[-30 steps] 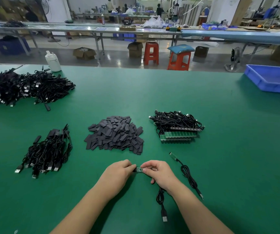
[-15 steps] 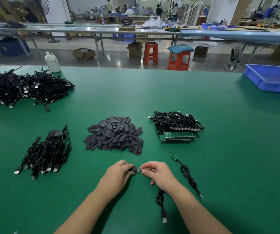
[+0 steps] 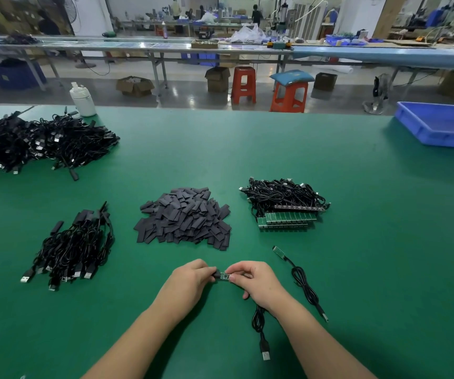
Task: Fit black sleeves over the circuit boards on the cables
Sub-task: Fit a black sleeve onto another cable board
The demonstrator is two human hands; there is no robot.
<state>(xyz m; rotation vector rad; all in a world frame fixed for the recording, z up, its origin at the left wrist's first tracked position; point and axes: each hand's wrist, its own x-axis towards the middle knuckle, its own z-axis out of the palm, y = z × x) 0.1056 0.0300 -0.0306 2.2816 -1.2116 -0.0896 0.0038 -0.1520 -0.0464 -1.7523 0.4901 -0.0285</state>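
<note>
At lower centre of the frame, both hands meet just above the green-covered desk (image 3: 330,173). The left hand (image 3: 190,280) pinches a short black sleeve (image 3: 215,274) at its fingertips; the right hand (image 3: 256,283) pinches the small green circuit board (image 3: 224,276) by its far end, fingers curled. Sleeve mouth and board end touch, with most of the board bare, so the fitting appears only begun. The board's thin black cable with a USB plug (image 3: 260,324) trails down from under the right hand, apparently left slack so it does not pull on the board. Stock seems arranged for flow: a heap of flat black sleeves (image 3: 185,218) at centre, a bundle of cables with bare green boards (image 3: 286,206) right of it, a bundle of sleeved cables (image 3: 75,247) left. One loose unsleeved cable (image 3: 299,277) lies just right of the hands.
</note>
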